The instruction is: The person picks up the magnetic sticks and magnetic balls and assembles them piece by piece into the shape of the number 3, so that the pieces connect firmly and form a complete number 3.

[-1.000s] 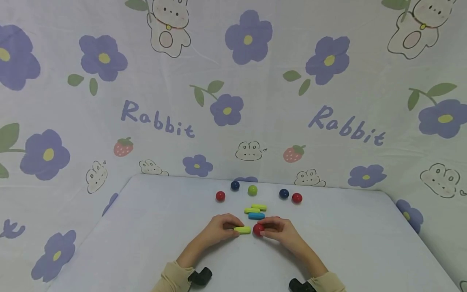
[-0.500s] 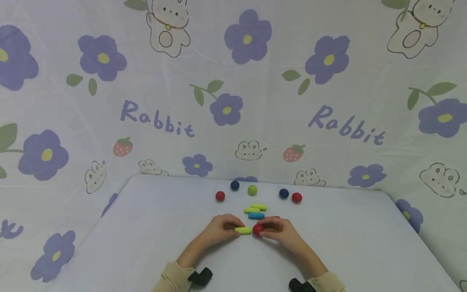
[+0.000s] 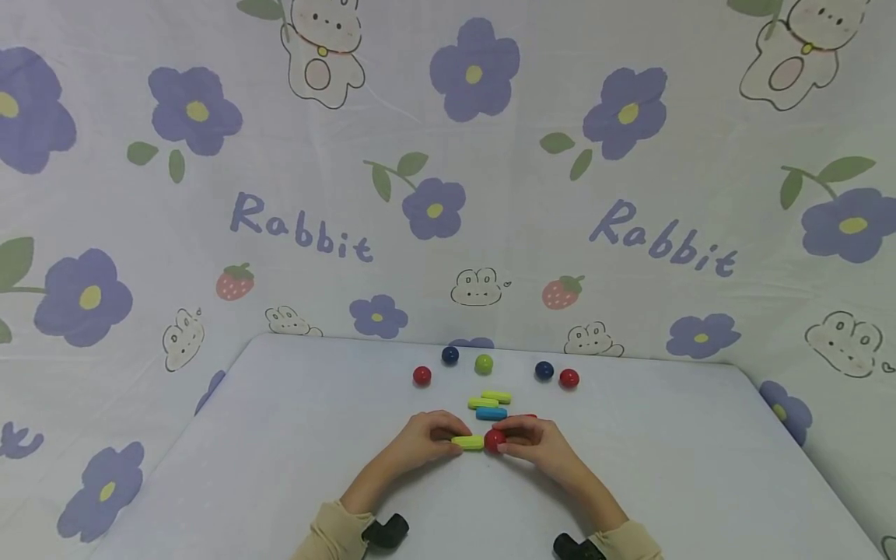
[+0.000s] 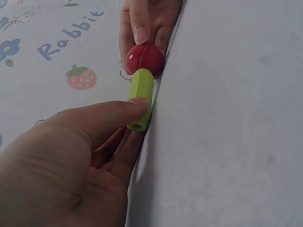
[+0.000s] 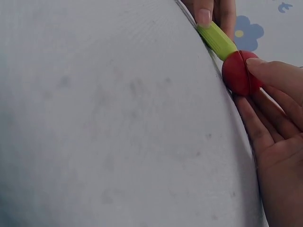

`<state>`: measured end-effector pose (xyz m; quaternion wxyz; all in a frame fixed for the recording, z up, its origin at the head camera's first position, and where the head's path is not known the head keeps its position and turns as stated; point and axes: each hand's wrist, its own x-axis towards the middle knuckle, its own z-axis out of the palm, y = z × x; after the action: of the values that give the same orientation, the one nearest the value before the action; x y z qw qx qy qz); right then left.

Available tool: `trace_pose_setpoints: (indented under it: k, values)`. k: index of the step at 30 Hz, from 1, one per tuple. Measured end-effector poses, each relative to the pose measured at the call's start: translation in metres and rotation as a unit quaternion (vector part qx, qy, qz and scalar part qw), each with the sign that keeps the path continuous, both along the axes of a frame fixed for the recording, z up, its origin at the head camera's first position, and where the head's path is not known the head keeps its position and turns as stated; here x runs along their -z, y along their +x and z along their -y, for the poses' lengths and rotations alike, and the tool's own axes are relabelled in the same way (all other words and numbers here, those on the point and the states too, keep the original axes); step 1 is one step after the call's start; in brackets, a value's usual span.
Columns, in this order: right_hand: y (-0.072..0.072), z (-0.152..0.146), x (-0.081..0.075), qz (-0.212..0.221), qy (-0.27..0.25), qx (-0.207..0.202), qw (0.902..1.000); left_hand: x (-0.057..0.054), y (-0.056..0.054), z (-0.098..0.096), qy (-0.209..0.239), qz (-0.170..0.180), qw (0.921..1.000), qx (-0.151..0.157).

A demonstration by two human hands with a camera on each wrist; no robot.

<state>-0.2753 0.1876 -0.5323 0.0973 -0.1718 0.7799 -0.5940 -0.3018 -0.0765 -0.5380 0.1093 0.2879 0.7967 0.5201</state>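
Observation:
My left hand (image 3: 424,439) pinches a ribbed yellow-green rod (image 4: 141,87) between thumb and fingers; a dark round spot shows on the rod's near end in the left wrist view. Opposite it, my right hand (image 3: 542,445) holds a red ball (image 5: 240,73) with a seam line around it. The rod's far end meets the ball in both wrist views. Just beyond the hands lie a blue rod (image 3: 491,414) and two more yellow-green rods, one (image 3: 483,403) in front of the other (image 3: 497,397). A bit of a red piece (image 3: 532,417) peeks out behind my right hand, mostly hidden.
Along the back of the white table (image 3: 315,404) sit a red ball (image 3: 422,376), a dark blue ball (image 3: 450,355), a green ball (image 3: 484,364), another dark blue ball (image 3: 544,371) and another red ball (image 3: 569,379). A rabbit-and-flower printed cloth (image 3: 518,194) hangs behind.
The yellow-green rod has shifted slightly right and the red ball slightly left, closing the small gap between them. Both hands keep their grips; the other pieces have stayed put.

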Motion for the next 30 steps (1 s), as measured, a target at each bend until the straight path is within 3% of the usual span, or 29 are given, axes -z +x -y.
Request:
trace_pose_setpoints:
  k: [5,10,13,20,25,30]
  values:
    - [0.0,0.001,-0.001,0.002,0.005,-0.001,1.0,-0.003,0.002,-0.002,-0.011,-0.009,0.9999,-0.009]
    - [-0.001,0.003,0.001,-0.003,0.003,-0.012,0.9999,-0.019,0.012,-0.003,0.001,-0.008,1.0,-0.004]
    - [-0.002,0.004,0.002,-0.011,0.002,-0.013,0.9999,-0.022,0.014,-0.003,0.005,-0.01,0.9999,-0.003]
    - [-0.002,0.005,0.002,-0.018,0.008,-0.007,0.9998,-0.002,0.0,-0.001,-0.003,-0.001,1.0,-0.007]
    - [-0.002,0.005,0.002,-0.028,0.007,0.013,0.9995,-0.004,0.001,-0.001,0.0,-0.008,0.9999,-0.008]
    - [-0.005,0.006,0.003,-0.043,0.011,0.035,0.9984,-0.002,-0.001,-0.001,0.008,-0.013,0.9994,-0.031]
